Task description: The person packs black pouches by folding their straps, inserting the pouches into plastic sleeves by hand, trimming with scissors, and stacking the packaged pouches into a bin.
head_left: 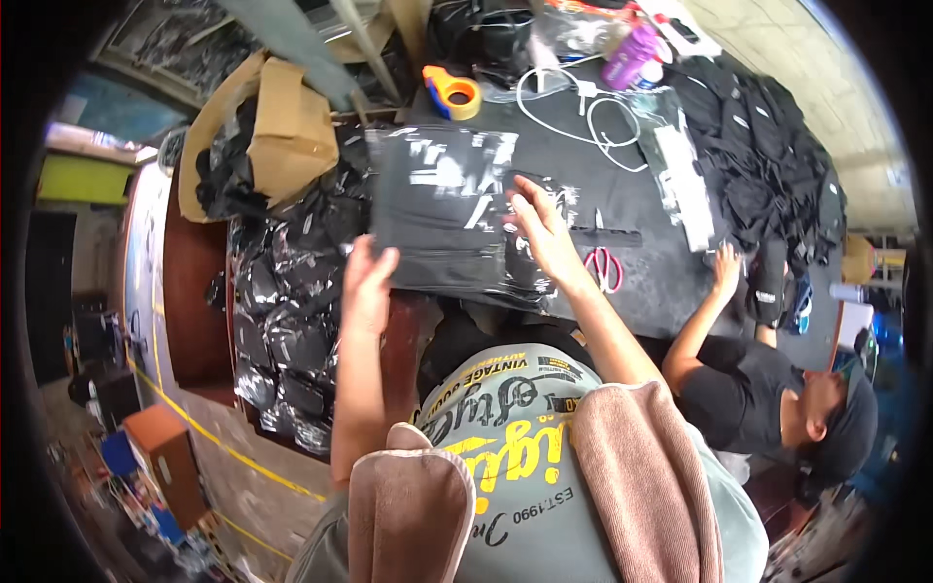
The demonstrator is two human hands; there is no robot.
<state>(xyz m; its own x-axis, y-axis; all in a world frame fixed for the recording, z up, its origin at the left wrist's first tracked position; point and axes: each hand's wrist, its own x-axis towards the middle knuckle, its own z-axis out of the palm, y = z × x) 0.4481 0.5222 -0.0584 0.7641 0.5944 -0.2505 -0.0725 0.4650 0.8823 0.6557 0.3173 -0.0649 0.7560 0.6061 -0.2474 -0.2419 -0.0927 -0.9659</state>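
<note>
On the dark table (671, 282), spread-fingered left hand (366, 282) and right hand (540, 231) press a glossy, black bagged garment (442, 209).

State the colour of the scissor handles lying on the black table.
Pinkish red; the scissors show best in the head view, just right of the person's right hand.

Glossy clear plastic bag (442, 209) wraps matt black cloth

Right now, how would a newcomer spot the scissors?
Start at the dark worktable and find the person's right hand on the clear-bagged black garment. Just right of that wrist lie the pink-handled scissors, the only pink thing flat on the dark top.
</note>
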